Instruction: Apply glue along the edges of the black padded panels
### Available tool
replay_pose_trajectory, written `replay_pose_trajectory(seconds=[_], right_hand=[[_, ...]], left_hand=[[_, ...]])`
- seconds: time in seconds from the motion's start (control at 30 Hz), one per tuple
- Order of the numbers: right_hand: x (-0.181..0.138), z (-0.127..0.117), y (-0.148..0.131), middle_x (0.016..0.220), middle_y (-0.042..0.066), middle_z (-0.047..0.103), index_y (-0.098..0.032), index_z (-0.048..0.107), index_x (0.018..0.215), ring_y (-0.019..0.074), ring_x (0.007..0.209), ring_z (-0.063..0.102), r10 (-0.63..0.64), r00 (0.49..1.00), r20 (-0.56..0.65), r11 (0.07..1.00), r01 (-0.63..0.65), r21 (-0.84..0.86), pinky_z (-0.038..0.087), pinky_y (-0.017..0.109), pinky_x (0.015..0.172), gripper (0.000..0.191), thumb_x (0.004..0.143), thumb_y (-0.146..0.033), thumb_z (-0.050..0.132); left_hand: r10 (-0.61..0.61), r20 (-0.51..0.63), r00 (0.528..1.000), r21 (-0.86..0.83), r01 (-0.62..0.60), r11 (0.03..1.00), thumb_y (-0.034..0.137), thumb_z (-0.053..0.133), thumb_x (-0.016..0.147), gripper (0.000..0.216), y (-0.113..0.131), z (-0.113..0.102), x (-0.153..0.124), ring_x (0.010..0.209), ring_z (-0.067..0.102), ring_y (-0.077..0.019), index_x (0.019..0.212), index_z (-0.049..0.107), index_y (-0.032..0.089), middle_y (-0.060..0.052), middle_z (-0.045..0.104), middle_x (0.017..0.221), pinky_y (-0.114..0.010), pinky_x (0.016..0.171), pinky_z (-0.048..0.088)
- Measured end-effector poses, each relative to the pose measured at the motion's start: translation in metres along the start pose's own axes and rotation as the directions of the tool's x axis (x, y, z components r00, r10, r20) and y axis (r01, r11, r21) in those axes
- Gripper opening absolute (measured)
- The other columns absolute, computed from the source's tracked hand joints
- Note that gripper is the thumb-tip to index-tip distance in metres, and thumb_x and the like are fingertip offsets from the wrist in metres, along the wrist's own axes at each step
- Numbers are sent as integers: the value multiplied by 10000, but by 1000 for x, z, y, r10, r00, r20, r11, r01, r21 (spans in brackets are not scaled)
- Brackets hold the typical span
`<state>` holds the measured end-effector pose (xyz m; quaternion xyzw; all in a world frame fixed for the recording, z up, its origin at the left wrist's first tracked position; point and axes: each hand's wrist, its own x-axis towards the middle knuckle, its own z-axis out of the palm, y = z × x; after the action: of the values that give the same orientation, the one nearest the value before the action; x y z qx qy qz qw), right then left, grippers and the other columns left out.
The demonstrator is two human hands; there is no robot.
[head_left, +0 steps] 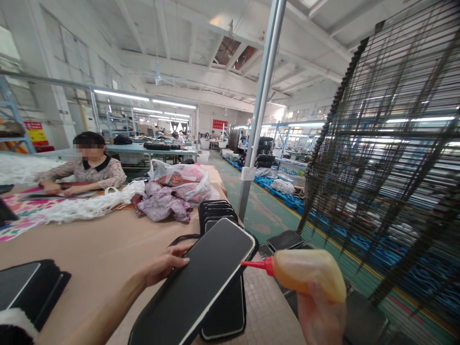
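Observation:
My left hand [163, 266] grips the left edge of a flat black rounded panel with a pale rim [201, 282], tilted up over the table's right side. My right hand [319, 316] squeezes a soft orange glue bottle [309, 274]. Its red nozzle [253, 264] touches the panel's right edge. Under the panel lies another black panel [226, 316], and behind it a fanned stack of similar black pieces [217, 211].
A brown table [100, 249] carries white trim [82, 206], purple cloth and a plastic bag [179, 189]. A person [86, 167] sits working at the far left. More black pieces [28, 287] lie near left. A slatted drying rack [388, 158] stands right, a metal post [260, 110] between.

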<state>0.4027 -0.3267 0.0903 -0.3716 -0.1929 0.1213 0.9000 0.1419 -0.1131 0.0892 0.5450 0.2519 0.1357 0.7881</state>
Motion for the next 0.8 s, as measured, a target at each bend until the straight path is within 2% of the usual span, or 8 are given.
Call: replay_pose_trajectory(seconds=[0.13,0.27,0.37,0.47,0.63,0.8], right_hand=[[-2,-2,3,1204,-32,605,-254,611,1152,215,1162,501,54,999,-5,997,-54,51,497,263,853,494,686,-246,776],[-3,-1,2,1049,-39,674,-251,651,1068,158,979,598,72,996,-56,996,-69,51,519,189,768,469,630,-244,820],[-6,0,1,956,-18,695,-235,668,1020,155,896,622,77,995,-57,996,-75,37,526,181,739,426,625,-248,825],[-9,1,1,972,-1,692,-235,657,1057,171,929,618,76,996,-35,997,-75,28,530,187,732,451,636,-262,818],[-12,-2,8,1143,-10,634,-261,619,1148,208,1098,550,108,993,-39,994,-107,38,531,214,765,566,619,-251,818],[-13,-8,13,1153,20,631,-252,577,1206,246,1116,543,118,991,59,993,-119,16,533,284,801,574,672,-252,786]], left_hand=[[14,21,1000,8,-15,1000,230,713,709,621,2,4,0,1057,622,-269,1301,525,225,-84,646,1195,-354,887,498],[21,52,998,7,-22,1000,239,716,718,602,5,7,1,1043,630,-257,1291,533,242,-74,644,1200,-332,861,509],[38,63,997,10,-39,999,251,723,715,598,8,11,1,1034,634,-254,1284,541,241,-78,647,1194,-330,861,509],[48,81,996,7,-49,999,259,715,726,582,11,15,1,1048,626,-258,1282,546,237,-86,645,1193,-341,886,495],[50,87,995,-9,-50,999,235,708,735,562,10,15,3,1040,627,-245,1275,549,229,-89,646,1189,-332,877,495],[50,70,996,-24,-49,999,249,730,712,564,9,14,6,983,648,-241,1251,570,204,-99,670,1139,-329,848,506]])
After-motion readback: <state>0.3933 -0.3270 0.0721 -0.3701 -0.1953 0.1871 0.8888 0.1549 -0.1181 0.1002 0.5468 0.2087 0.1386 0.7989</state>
